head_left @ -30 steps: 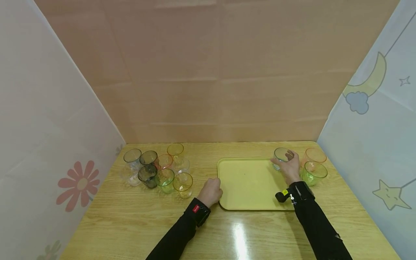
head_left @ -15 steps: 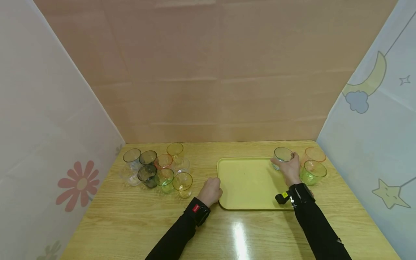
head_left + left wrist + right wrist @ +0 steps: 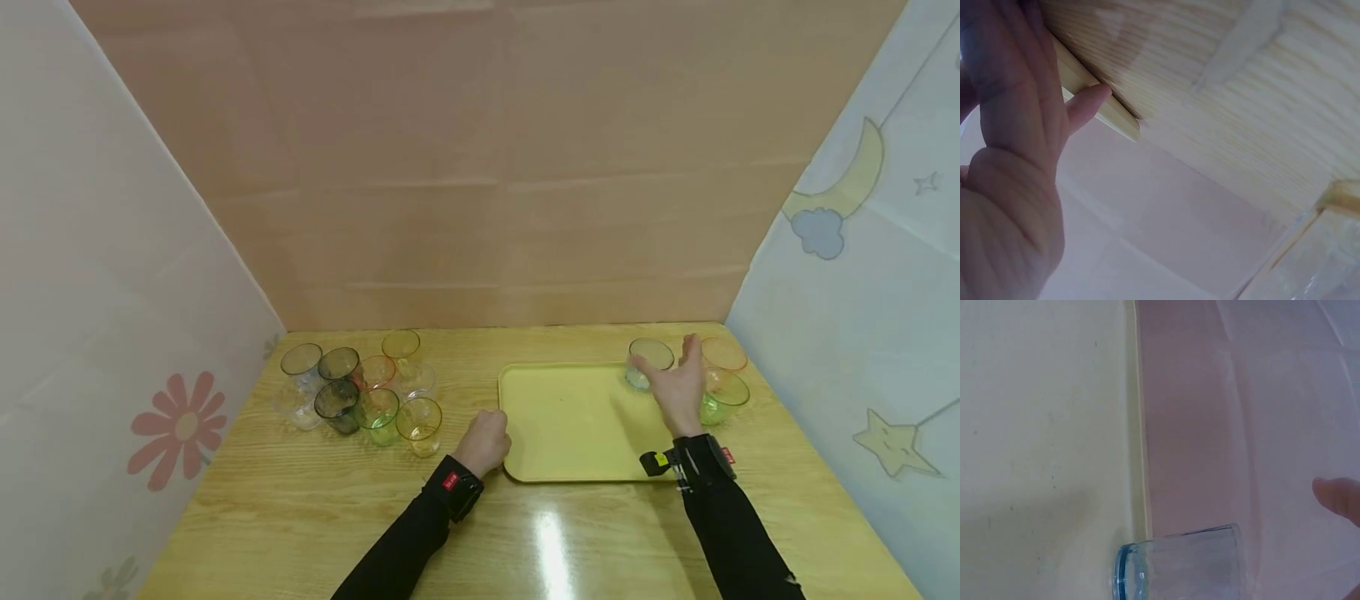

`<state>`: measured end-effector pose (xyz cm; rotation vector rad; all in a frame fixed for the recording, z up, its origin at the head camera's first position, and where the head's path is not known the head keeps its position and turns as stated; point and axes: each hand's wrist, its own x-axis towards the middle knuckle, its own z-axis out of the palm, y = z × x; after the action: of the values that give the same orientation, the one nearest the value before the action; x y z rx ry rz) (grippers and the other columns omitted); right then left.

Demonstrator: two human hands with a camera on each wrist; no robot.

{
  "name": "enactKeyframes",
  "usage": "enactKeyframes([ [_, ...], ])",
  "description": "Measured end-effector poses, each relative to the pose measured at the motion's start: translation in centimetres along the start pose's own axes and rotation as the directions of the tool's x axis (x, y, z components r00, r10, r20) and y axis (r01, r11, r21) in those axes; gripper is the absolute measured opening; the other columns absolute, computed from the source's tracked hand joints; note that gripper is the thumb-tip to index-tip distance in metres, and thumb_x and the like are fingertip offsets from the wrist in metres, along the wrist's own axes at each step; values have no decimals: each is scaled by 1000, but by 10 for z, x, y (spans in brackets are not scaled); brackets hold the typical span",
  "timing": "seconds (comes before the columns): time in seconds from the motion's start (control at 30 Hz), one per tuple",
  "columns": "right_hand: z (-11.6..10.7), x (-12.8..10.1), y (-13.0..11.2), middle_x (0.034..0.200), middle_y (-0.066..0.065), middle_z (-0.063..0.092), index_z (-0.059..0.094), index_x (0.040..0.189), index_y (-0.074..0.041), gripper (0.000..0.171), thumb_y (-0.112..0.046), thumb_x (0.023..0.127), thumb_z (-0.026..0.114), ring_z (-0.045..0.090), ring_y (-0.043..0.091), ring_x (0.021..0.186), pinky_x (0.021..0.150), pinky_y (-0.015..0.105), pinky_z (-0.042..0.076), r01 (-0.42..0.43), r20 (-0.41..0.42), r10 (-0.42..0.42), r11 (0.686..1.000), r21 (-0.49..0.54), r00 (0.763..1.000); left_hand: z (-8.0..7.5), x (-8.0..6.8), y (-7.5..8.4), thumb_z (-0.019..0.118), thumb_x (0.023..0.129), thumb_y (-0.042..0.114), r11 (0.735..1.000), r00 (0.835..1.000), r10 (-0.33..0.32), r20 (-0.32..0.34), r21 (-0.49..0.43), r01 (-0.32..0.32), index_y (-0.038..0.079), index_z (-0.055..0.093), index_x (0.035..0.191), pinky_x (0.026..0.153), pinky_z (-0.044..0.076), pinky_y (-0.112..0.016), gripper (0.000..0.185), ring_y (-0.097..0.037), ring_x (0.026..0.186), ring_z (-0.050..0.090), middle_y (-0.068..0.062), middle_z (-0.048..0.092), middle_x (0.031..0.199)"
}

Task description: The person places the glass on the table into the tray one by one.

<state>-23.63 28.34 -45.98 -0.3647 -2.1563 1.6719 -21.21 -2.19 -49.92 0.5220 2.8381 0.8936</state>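
At the left edge of the yellow tray [image 3: 573, 425], my left hand [image 3: 485, 442] grips the rim; in the left wrist view its thumb [image 3: 1089, 106] lies against the tray's edge. A clear glass with a bluish tint [image 3: 639, 379] stands upright at the tray's back right corner. Its base shows inside the rim in the right wrist view. My right hand [image 3: 681, 396] is just to the right of this glass, thumb and fingers spread apart, holding nothing. Behind that hand, partly hidden, are a green glass [image 3: 726, 402] and an orange-pink glass [image 3: 726, 354].
Several coloured glasses stand in a cluster on the left of the wooden table [image 3: 300, 517], among them a dark grey glass [image 3: 339, 408], a green-tinted glass [image 3: 378, 417] and an amber glass [image 3: 421, 425]. Paper-covered walls enclose the back and both sides.
My right hand has let go of the clear glass, spread its fingers and drawn back to the right. The glass stays at the corner. My left hand keeps its place on the tray.
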Motion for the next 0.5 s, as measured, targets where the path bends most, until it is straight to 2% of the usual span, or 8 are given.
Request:
enactKeyframes([
  [0.17,-8,-6,-10,164,10,15,9,158,-12,95,-24,89,73,17,22,151,123,32,18,32,-53,-31,999,17,998,-2,-1,0,52,88,-9,999,999,-34,20,-31,35,6,56,62,32,37,-19,30,-6,30,47,-1,53,48],
  [0.3,-18,-9,-11,161,11,26,20,157,-12,85,-24,90,72,27,23,148,120,28,23,44,-83,-41,998,34,996,-1,-2,0,51,88,-8,999,999,-43,16,-17,43,6,56,61,31,36,-19,31,-6,30,46,-1,52,48],
  [0.5,-34,-19,-12,147,15,47,40,149,-13,66,-21,91,70,48,22,133,111,24,38,121,-169,-115,992,21,979,-1,-2,0,51,87,-9,999,999,-37,10,-5,37,6,56,61,32,35,-18,30,-6,31,45,0,52,49],
])
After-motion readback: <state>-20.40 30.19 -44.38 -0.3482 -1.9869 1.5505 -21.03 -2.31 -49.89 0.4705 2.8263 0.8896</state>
